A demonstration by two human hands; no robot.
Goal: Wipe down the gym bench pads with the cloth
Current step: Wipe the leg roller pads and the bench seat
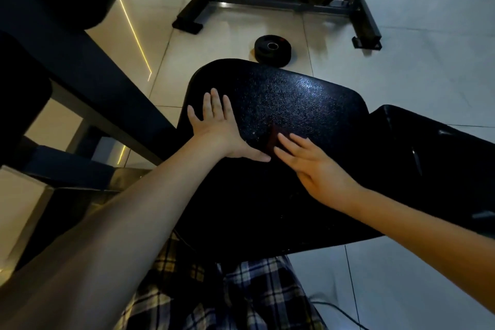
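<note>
Left hand point(219, 128) lies flat on the left side of the seat pad point(308, 94), fingers spread, holding nothing. Right hand point(316, 166) has straight fingers laid on the cloth point(274, 138), pressing it, not pinching. Cloth is a small dark red fold on the pad between the two hands, under the right fingertips and just beside the left thumb. What shows of it seems to run near to far. Right hand is the one working it. Next stroke probably pushes far toward the glossy end, then across to the back pad point(428, 158) on the right. Weight plate point(272, 49) sits on the floor beyond
</note>
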